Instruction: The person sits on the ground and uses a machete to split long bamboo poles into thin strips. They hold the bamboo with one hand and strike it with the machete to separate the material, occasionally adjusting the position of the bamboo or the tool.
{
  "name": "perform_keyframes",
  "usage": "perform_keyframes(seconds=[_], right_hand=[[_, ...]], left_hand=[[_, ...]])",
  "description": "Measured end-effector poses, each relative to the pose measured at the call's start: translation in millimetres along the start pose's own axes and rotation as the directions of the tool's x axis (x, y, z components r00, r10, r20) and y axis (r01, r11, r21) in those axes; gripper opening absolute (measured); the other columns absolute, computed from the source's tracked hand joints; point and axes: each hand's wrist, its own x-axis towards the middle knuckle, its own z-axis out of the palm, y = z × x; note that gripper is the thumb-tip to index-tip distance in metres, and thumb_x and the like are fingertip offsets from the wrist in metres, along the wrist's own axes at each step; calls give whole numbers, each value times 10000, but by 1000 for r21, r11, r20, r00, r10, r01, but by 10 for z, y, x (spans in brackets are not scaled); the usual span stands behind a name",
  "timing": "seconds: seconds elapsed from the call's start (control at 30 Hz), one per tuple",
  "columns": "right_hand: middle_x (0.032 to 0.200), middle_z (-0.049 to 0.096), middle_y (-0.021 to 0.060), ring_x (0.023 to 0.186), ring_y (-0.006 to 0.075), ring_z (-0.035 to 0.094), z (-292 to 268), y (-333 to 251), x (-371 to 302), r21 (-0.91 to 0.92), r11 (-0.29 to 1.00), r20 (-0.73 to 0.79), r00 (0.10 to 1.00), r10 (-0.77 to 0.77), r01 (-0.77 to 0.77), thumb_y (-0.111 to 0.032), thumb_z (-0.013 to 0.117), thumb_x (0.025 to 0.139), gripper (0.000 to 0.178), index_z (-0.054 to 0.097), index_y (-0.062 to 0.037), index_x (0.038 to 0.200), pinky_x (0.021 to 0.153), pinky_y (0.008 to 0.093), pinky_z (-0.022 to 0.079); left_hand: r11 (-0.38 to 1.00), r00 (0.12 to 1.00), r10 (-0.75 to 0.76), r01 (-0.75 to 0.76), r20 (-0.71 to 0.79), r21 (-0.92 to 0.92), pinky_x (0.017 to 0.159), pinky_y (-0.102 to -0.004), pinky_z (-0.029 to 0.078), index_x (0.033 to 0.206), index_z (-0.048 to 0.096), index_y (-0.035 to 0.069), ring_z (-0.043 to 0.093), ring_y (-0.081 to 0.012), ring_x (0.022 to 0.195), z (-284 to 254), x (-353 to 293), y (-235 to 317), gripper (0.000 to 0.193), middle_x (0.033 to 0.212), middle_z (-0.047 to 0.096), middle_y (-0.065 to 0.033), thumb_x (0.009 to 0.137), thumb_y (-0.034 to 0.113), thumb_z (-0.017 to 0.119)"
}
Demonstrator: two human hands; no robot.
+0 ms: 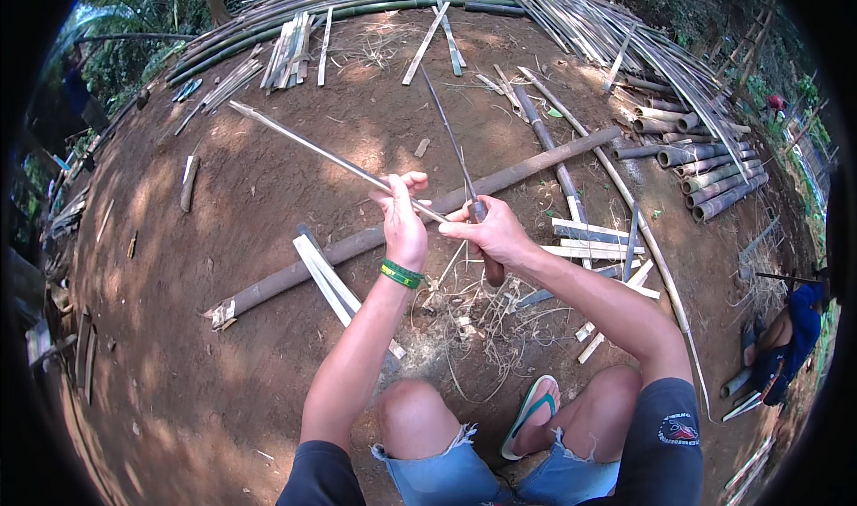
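Observation:
My left hand [403,225] is closed around a long, thin bamboo strip [308,147], which slants up to the far left. The strip's near end reaches my right hand [496,235], whose thumb and fingertips are close to it. In that right hand I grip the knife [494,271] by its dark wooden handle. Its long, narrow dark blade [444,117] points away from me. Below both hands, a heap of thin bamboo shavings [486,327] lies on the soil. Whether my right fingers also pinch the strip is hard to make out.
A bamboo pole [348,245] crosses the ground beneath my hands. Split bamboo pieces [594,242] lie at the right, others [326,274] at the left. Cut bamboo tubes [714,180] are stacked far right. Another person [794,336] sits at the right edge.

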Motion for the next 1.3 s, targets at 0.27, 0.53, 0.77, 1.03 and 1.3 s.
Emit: perform_keyframes(seconds=[0.27, 0.53, 0.77, 1.03, 1.3], right_hand=[[819, 634, 19, 665, 90, 539, -384, -286, -255, -358, 929, 93, 994, -65, 94, -214, 926, 671, 447, 578, -54, 902, 604, 271, 432], [748, 636, 47, 693, 149, 586, -944, -604, -438, -573, 747, 439, 896, -69, 337, -243, 927, 615, 480, 630, -17, 917, 633, 324, 459], [761, 674, 111, 711, 274, 638, -949, -334, -272, -632, 593, 602, 798, -31, 499, -228, 906, 584, 475, 662, 14, 912, 666, 394, 492], [1160, 664, 246, 1038, 400, 653, -1048, 32, -302, -558, 418, 409, 675, -614, 717, -90, 720, 714, 381, 672, 36, 1071, 884, 425, 529], [657, 653, 232, 671, 408, 670, -1283, 541, -674, -795, 594, 25, 985, -168, 121, -433, 690, 835, 420, 733, -23, 755, 649, 478, 523]], left_hand=[[992, 893, -84, 118, 442, -50, 1114, -370, 288, 1367, 435, 128, 378, -166, 1293, -150, -578, 543, 475, 1445, 358, -38, 933, 17, 592], [496, 425, -355, 840, 833, -217, 776, -446, 602, 1418, 352, -167, 685, -359, 945, -1015, -1116, 1064, 881, 1176, 581, -338, 962, 576, 476], [546, 312, -677, 820, 667, 171, 825, -384, 580, 1553, 230, 27, 705, -278, 909, -567, -1912, 1415, 609, 1066, 647, -198, 998, 71, 478], [698, 691, -709, 716, 140, 0, 642, -326, 516, 1333, 442, 62, 607, -196, 715, 9, -2421, 422, 338, 963, 613, -105, 998, 83, 395], [847, 855, -497, 516, 149, -131, 526, -280, 484, 1462, 293, 169, 597, -162, 623, 288, -2193, -123, 383, 834, 568, -61, 1090, 210, 376]])
